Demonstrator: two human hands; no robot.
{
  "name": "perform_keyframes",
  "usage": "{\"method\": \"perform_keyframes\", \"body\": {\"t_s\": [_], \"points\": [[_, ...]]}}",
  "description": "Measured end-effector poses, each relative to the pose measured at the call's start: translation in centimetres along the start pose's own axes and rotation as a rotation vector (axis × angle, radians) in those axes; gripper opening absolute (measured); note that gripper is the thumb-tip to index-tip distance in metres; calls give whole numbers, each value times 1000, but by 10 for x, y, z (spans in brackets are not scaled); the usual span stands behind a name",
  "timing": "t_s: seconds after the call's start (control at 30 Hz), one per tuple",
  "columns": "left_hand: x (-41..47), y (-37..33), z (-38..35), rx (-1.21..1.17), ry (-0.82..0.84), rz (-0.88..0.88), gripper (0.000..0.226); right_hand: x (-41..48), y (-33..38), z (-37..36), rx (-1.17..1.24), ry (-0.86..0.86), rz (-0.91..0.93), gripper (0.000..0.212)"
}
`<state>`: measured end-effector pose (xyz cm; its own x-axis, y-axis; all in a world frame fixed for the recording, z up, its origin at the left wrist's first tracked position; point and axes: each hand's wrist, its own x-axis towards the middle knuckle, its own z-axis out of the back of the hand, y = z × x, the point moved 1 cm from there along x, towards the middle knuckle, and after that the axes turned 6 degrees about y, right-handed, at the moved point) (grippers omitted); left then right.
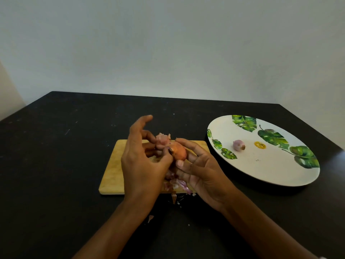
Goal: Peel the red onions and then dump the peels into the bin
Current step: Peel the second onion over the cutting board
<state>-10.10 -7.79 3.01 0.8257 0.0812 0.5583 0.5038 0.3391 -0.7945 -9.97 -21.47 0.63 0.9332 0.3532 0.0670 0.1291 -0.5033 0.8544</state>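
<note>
Head view: above the cutting board (113, 165), the right hand (201, 171) grips a red onion (180, 151) while the left hand (141, 161) pinches its loose skin (162, 140). Peels (177, 184) lie at the board's near edge. A peeled onion (239, 145) sits on the plate (270, 171).

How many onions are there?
2. One onion is gripped by the left hand and right hand above the board; the second onion lies on the plate. The hands could hide more.
</note>
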Motion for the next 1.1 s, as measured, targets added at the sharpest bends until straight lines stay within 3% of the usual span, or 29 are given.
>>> {"method": "perform_keyframes", "body": {"t_s": [0.27, 0.37, 0.53, 0.8, 1.0, 1.1], "points": [[8, -3, 6, -603, -56, 525, 74, 1, 0, -3, 172, 20, -12, 49], [11, -2, 5, -790, -44, 641, 73, 1, 1, 0, 225, 22, -17, 49], [15, -3, 6, -997, -8, 708, 65, 2, 0, 2, 274, 46, -12, 70], [16, -1, 6, -1173, 27, 784, 57, 3, 0, 5, 278, 71, -6, 83], [16, 0, 3, -1371, 38, 812, 67, 2, 2, 6, 364, 109, -24, 64], [16, 1, 1, -1392, 55, 802, 64, 2, 2, 8, 450, 98, -61, 67]]}}
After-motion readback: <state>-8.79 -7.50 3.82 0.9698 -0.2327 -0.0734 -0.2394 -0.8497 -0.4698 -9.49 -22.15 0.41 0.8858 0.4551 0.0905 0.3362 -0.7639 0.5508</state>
